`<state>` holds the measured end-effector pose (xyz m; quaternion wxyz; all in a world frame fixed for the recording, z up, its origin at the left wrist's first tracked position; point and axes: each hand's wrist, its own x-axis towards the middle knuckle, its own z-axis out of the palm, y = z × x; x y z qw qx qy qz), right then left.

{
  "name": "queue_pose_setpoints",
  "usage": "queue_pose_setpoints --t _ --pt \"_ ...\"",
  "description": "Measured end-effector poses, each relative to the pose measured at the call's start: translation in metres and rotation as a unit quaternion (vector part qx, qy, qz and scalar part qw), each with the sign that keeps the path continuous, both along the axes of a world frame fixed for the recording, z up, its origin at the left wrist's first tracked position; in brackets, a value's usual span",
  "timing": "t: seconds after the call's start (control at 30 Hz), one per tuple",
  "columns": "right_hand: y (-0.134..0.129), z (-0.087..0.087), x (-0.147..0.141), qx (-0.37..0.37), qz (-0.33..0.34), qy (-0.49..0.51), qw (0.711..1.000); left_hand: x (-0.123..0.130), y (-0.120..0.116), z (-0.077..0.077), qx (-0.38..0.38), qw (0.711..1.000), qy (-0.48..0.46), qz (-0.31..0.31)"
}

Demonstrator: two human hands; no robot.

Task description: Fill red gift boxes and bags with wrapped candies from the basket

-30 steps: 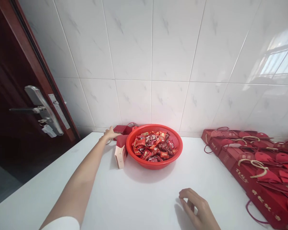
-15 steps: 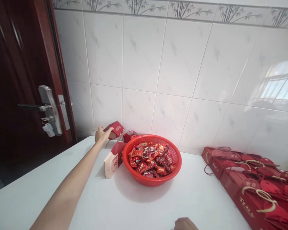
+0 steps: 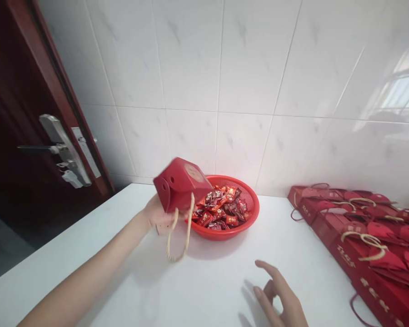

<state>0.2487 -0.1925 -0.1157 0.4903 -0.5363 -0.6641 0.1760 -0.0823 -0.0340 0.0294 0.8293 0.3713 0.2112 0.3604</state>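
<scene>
A red gift box (image 3: 182, 184) with a beige rope handle hangs tilted above the table, held by my left hand (image 3: 158, 211). It partly covers the left side of a red plastic basket (image 3: 221, 235) full of wrapped candies (image 3: 225, 209). A pale box (image 3: 162, 228) shows in part behind my left hand. My right hand (image 3: 279, 295) is over the table's front, fingers apart and holding nothing.
Rows of red boxes (image 3: 347, 231) with rope handles stand on the right of the white table (image 3: 204, 286). A tiled wall (image 3: 245, 91) rises behind, and a dark red door (image 3: 17, 91) with a metal handle is at the left.
My left hand has brought the red box from near the wall toward me and to the right. My right hand has come further into view with its fingers spread. The view has tilted down.
</scene>
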Motion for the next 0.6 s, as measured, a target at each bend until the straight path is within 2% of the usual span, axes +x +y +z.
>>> queue_pose_setpoints --t 0.1,0.17,0.23,0.3,0.43,0.5,0.6 --pt "-0.003 0.014 0.005 0.009 0.017 0.044 0.999 0.054 -0.033 -0.032 -0.065 0.987 0.032 -0.143" --pt "-0.004 0.021 0.009 0.020 0.040 0.086 0.995 0.084 -0.057 -0.055 -0.116 0.962 0.058 -0.242" --pt "-0.005 0.024 0.012 0.019 0.050 0.130 0.990 0.104 -0.077 -0.077 -0.169 0.934 0.083 -0.302" --pt "-0.005 0.027 0.014 0.002 0.046 0.157 0.987 0.113 -0.093 -0.097 -0.203 0.922 0.109 -0.312" --pt "-0.003 0.030 0.015 -0.024 0.035 0.136 0.990 0.114 -0.109 -0.123 -0.229 0.925 0.155 -0.261" --pt "-0.003 0.031 0.014 -0.014 0.038 0.102 0.994 0.112 -0.112 -0.128 -0.216 0.929 0.182 -0.238" --pt "-0.001 0.031 0.012 0.004 0.050 0.036 0.998 0.111 -0.111 -0.125 -0.159 0.925 0.262 -0.224"
